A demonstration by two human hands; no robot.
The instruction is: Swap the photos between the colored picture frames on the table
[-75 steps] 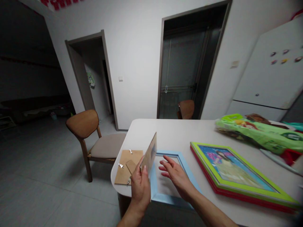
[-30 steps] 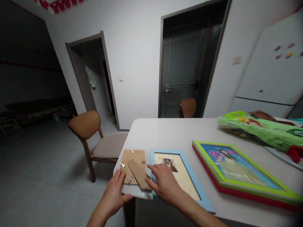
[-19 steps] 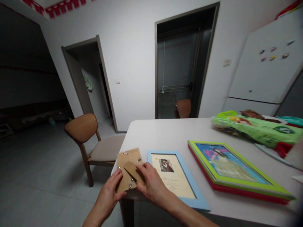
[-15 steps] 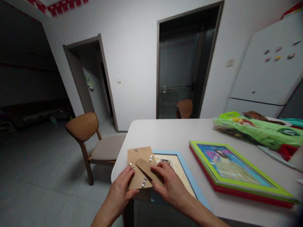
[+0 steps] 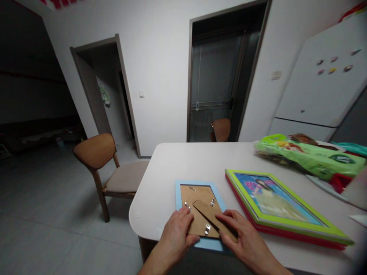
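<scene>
1. Backing board (image 5: 198,221) is placed over the opening of the blue picture frame (image 5: 178,196), lower middle of the frame, at the worktop's (image 5: 183,160) near edge; whether it is fully seated cannot be told.
2. Support leg (image 5: 210,214) faces up, slanted across the board.
3. Left hand (image 5: 176,235) is set at the board's near left corner, fingers bent; whether the board is gripped or only pressed cannot be told.
4. Support leg is pinched by the right hand (image 5: 246,238), thumb against fingers.
5. Done, as judged: board laid over frame. Not done: no metal clip (image 5: 207,229) is seen turned over the blue rim.
6. Right side: green picture frame (image 5: 275,200) is stacked on something red (image 5: 289,235); room beside the right hand seems limited by it.
7. Green bag (image 5: 318,154) is seen farther back, well clear of the hands; chair (image 5: 94,152) is left of the worktop.
</scene>
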